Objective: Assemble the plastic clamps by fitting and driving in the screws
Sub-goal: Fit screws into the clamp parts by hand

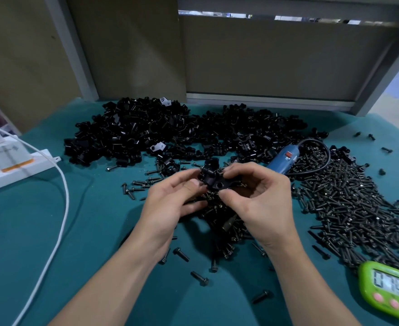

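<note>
Two hands meet over the middle of the surface (81, 243), a table spread with matte teal cloth. The left hand (170, 205) and the right hand (257, 203) share one clamp (211, 180), a glossy black plastic block with round holes in its near face. Each grip is curled, thumb and fingertips pinching the piece from its own side. Whether the right grip also holds a screw, I cannot tell. Far behind lies a broad heap of clamps (161, 132), angular, shiny and jumbled. To the right spreads a dense bed of screws (349, 203), dark and slim with flanged heads, and strays lie scattered near the forearms. A blue electric screwdriver (284, 158) with a red switch lies between heap and bed, its black cord looping. Near right sits a rounded green timer (391, 290) with pink buttons. At left, a white power strip (12, 171) carries a white charger (5, 150), and a smooth white cable (63, 208) curves toward the near edge
</note>
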Tool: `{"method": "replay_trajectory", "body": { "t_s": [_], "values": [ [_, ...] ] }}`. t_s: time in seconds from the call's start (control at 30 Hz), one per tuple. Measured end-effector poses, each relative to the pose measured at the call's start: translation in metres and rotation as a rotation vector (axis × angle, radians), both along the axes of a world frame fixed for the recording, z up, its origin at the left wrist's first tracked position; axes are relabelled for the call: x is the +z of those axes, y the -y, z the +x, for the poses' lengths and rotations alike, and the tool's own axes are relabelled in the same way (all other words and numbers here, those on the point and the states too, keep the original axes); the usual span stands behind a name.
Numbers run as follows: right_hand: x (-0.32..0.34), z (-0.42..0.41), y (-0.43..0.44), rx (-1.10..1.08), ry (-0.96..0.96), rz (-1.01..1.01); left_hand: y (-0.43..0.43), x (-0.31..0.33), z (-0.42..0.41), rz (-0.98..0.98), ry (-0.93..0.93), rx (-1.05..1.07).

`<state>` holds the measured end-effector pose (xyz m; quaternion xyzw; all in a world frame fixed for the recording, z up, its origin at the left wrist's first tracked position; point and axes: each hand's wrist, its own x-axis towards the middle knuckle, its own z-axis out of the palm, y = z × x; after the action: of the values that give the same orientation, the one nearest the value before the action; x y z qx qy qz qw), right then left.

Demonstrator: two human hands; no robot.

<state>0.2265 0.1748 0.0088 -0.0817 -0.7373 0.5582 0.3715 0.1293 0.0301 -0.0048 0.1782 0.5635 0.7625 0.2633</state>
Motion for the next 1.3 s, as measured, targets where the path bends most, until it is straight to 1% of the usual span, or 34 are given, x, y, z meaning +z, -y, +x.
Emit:
{"method": "replay_trajectory", "body": {
  "t_s": [0.07,0.13,0.2,0.33,0.47,0.67,0.8,0.9,0.97,1.03,1.1,1.23,1.3],
  "values": [
    [-0.002,0.0,0.004,-0.061,0.011,0.168,0.0,0.0,0.001,-0.018,-0.005,0.025],
    [-0.003,0.0,0.01,-0.082,-0.014,0.326,0.001,0.002,0.002,0.012,0.011,-0.049],
    [-0.005,-0.002,0.015,-0.086,-0.03,0.442,0.0,0.002,0.004,0.019,0.016,-0.11],
    [-0.008,-0.006,0.021,-0.069,0.019,0.527,-0.003,0.002,0.012,0.003,-0.002,-0.145],
    [-0.008,-0.009,0.027,-0.102,0.037,0.628,-0.006,0.007,0.016,-0.011,-0.029,-0.034],
    [-0.007,-0.01,0.028,-0.178,0.017,0.698,-0.004,0.005,0.01,-0.056,-0.097,0.1],
    [-0.008,-0.01,0.03,-0.186,-0.042,0.68,-0.003,0.004,0.01,-0.123,-0.107,0.129],
    [-0.01,-0.009,0.03,-0.192,-0.072,0.643,-0.002,0.004,0.009,-0.138,-0.066,0.039],
    [-0.009,-0.009,0.031,-0.187,-0.096,0.635,-0.001,0.005,0.011,-0.128,-0.079,-0.024],
    [-0.01,-0.009,0.032,-0.197,-0.107,0.634,-0.002,0.005,0.014,-0.128,-0.095,-0.036],
    [-0.011,-0.01,0.033,-0.223,-0.101,0.645,-0.002,0.006,0.016,-0.083,-0.032,-0.041],
    [-0.013,-0.01,0.035,-0.282,-0.103,0.652,-0.002,0.01,0.019,0.081,0.238,-0.103],
    [-0.014,-0.011,0.035,-0.292,-0.104,0.647,-0.003,0.011,0.021,0.122,0.332,-0.122]
  ]
}}
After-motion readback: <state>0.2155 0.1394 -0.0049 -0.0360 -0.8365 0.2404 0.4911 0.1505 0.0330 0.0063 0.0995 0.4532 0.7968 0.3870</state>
